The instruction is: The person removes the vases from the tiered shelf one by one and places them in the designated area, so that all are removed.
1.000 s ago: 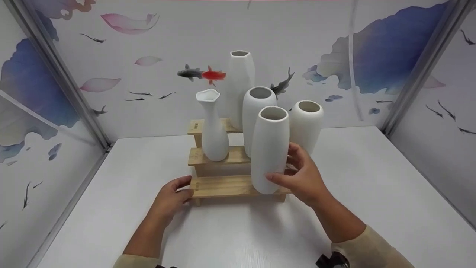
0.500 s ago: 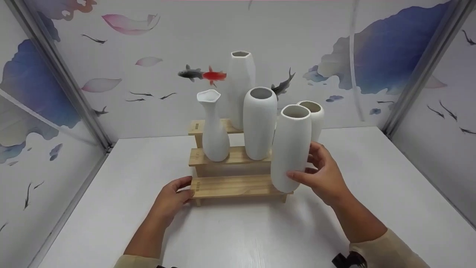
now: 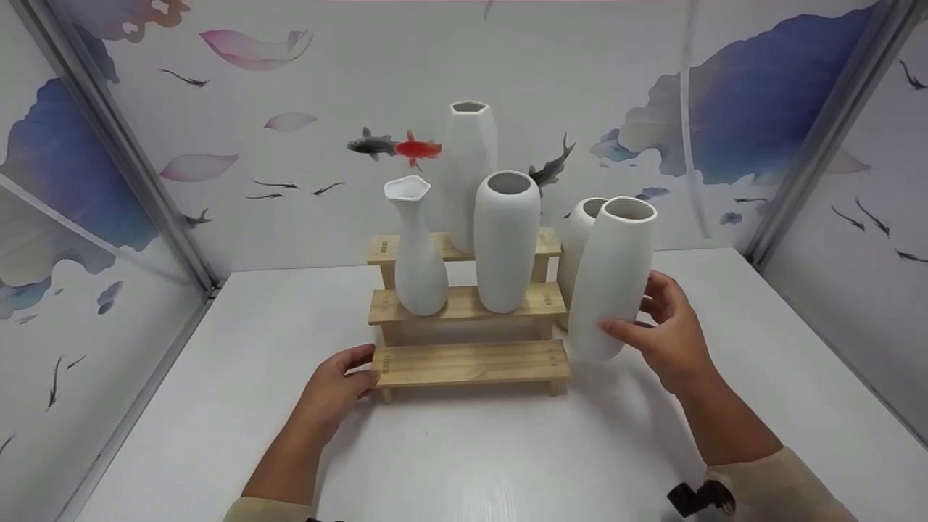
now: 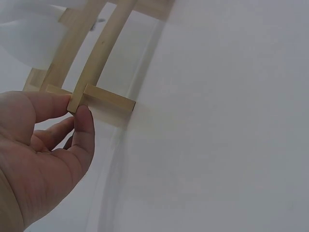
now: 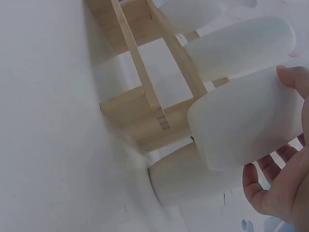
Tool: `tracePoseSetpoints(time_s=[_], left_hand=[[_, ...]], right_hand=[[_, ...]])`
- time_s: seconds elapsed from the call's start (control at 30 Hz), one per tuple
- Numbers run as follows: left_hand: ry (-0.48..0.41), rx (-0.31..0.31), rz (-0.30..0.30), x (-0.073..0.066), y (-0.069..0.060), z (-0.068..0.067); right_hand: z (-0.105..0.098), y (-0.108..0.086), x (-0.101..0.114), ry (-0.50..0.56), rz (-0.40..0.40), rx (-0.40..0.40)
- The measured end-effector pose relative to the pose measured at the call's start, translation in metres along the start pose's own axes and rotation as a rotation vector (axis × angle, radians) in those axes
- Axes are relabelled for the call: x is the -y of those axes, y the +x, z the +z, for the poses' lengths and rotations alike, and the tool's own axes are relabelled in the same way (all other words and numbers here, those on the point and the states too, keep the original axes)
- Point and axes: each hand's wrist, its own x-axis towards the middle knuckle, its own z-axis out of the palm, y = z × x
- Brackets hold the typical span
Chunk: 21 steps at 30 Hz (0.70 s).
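My right hand (image 3: 670,341) grips a tall white vase (image 3: 612,279) low on its side, thumb in front. The vase leans slightly, its base off the table in the right wrist view, just right of a three-step wooden stand (image 3: 471,362). My left hand (image 3: 337,388) pinches the left end of the lowest step, thumb and fingers on its edge in the left wrist view. On the middle step are a white vase with a flared rim (image 3: 420,268) and a rounded white vase (image 3: 506,246). A faceted tall vase (image 3: 470,167) occupies the top step.
Another white vase (image 3: 578,243) stands on the table right of the stand, partly hidden behind the held one. The white table (image 3: 464,457) is enclosed by printed panels (image 3: 290,196) at the back and sides.
My right hand has carried the vase rightward, from over the lowest step to beyond the stand's right end; the vase now leans more. The left hand has stayed on the step.
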Motion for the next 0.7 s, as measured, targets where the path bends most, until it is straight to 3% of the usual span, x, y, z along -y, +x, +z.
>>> tracePoseSetpoints(time_s=[0.47,0.7], left_hand=[[-0.019,0.014,0.028,0.000,-0.003,-0.001],[-0.039,0.013,0.034,0.000,-0.002,-0.003]], right_hand=[[-0.030,0.014,-0.027,-0.075,0.066,-0.097],[-0.039,0.021,-0.039,-0.072,0.111,-0.098]])
